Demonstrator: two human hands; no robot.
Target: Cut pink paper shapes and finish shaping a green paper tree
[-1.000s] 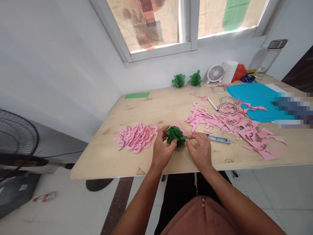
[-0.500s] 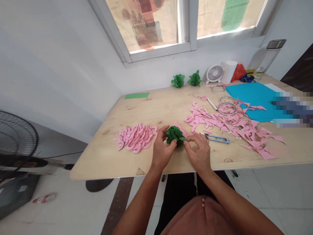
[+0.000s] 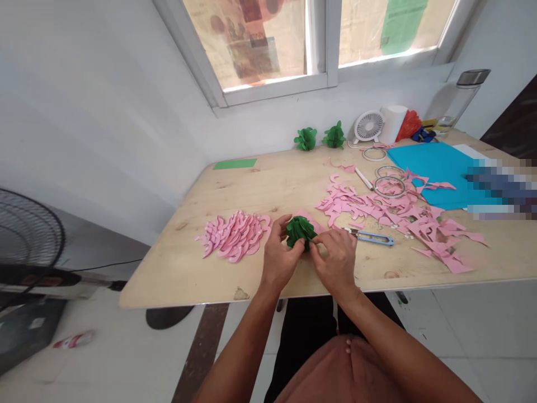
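Note:
A dark green paper flower ball (image 3: 299, 230) sits near the front edge of the wooden table (image 3: 272, 184). My left hand (image 3: 279, 258) cups it from the left, fingers curled round it. My right hand (image 3: 335, 261) presses against its right side, thumb and forefinger pinching its edge. A neat pile of pink paper petals (image 3: 235, 234) lies just left of my left hand. Blue-handled snips (image 3: 371, 237) lie just right of my right hand.
Pink paper scraps (image 3: 398, 215) spread over the right of the table, with tape rings (image 3: 391, 186), a pen and a blue sheet (image 3: 438, 168). Two green paper balls (image 3: 321, 137), a small fan (image 3: 369, 126) and a bottle stand at the back. A floor fan (image 3: 25, 240) stands at left.
My right hand has slid left, from the ball's right tip to close against its side. The left hand and the ball have barely moved.

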